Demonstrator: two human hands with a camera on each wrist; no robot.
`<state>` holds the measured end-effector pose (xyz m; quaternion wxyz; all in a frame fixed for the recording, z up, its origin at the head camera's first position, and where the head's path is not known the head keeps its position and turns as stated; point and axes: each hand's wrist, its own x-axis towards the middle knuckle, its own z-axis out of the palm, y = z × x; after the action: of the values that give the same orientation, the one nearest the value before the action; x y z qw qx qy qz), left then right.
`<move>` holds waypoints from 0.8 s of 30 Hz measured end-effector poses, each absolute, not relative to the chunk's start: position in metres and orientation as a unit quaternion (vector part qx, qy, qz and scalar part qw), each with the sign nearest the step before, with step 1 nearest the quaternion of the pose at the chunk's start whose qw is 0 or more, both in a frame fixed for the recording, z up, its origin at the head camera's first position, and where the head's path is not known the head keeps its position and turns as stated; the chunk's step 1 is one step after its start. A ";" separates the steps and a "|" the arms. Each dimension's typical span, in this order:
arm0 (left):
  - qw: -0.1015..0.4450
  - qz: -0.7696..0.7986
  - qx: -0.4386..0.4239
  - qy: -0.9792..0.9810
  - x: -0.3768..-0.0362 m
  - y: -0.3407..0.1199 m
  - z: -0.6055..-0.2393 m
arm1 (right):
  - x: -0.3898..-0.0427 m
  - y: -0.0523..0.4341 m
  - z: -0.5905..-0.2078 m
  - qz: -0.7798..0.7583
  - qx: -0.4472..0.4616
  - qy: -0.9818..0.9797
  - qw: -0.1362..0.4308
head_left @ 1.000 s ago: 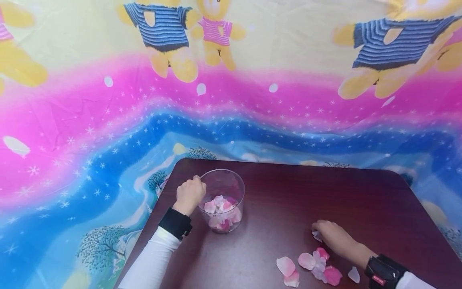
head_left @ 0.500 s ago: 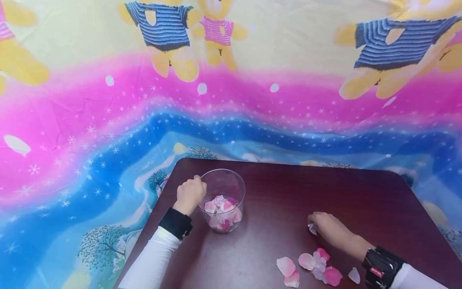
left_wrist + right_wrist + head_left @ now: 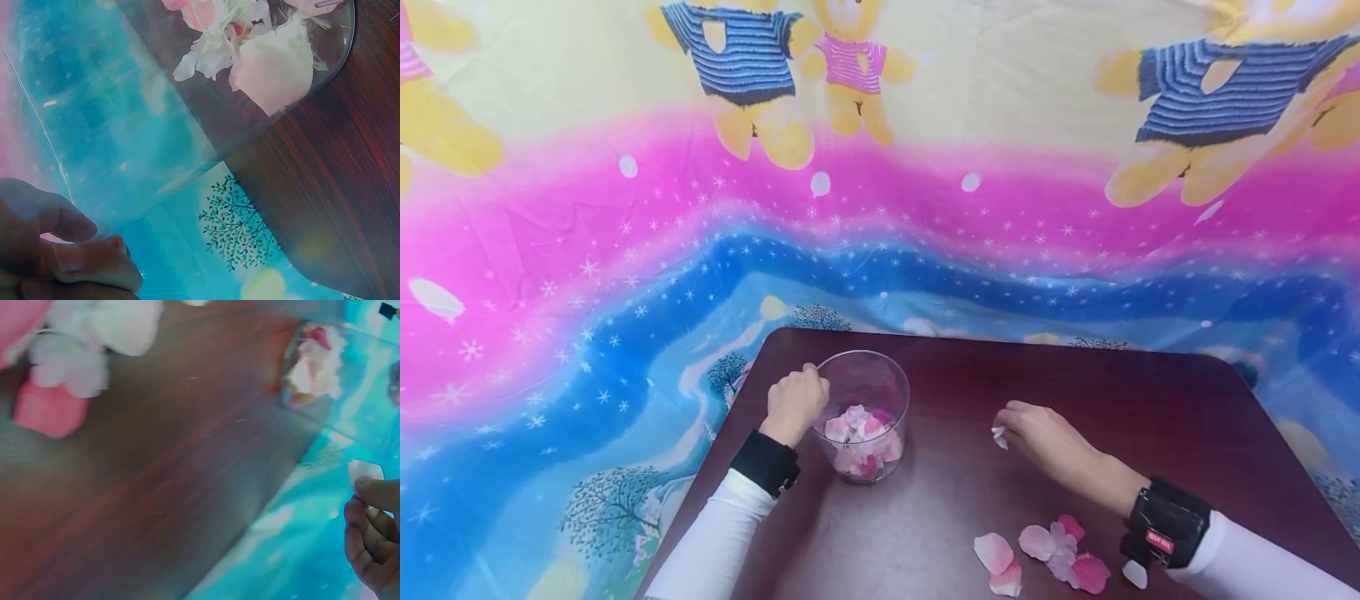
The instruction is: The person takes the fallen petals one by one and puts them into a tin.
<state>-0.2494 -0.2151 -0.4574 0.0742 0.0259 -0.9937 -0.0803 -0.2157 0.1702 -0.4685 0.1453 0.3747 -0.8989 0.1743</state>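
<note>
A clear round container (image 3: pixel 901 408) stands at the left of the table, with pink and white petals (image 3: pixel 861 429) heaped at its bottom. My left hand (image 3: pixel 796 404) grips the container's left rim with curled fingers; in the left wrist view, thumb and fingers (image 3: pixel 94 269) pinch the clear wall's edge. To the right, above the table, my right hand (image 3: pixel 1048 437) pinches a small white petal (image 3: pixel 1000 437) between thumb and fingertips. The right wrist view shows that same white petal (image 3: pixel 365 470) at the thumb tip.
On the dark red-brown table (image 3: pixel 925 533), several loose pink and pale petals (image 3: pixel 1063 554) lie near the front right. Two overlapping pink petals (image 3: pixel 996 562) are just left of them, and one white petal (image 3: pixel 1135 573) lies by the right wrist. A printed cloth (image 3: pixel 880 208) hangs behind.
My right hand has lifted and moved left toward the container, carrying the white petal. My left hand and the container have stayed in place.
</note>
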 end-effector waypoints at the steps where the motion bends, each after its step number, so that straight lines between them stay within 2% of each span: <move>1: 0.074 -0.080 0.026 -0.994 -0.250 -0.215 -0.458 | -0.216 0.166 -0.464 0.175 0.378 -0.897 0.148; 12: 0.070 -0.079 0.026 -0.994 -0.249 -0.215 -0.457 | -0.218 0.114 -0.429 0.202 0.406 -0.875 0.167; 24: 0.071 -0.082 0.029 -0.994 -0.249 -0.214 -0.455 | -0.230 0.060 -0.415 0.241 0.400 -0.867 0.172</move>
<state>-0.2490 -0.2137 -0.4555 0.0707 0.0289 -0.9937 -0.0823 -0.2298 0.0598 -0.4155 0.1718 0.4001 -0.8672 0.2415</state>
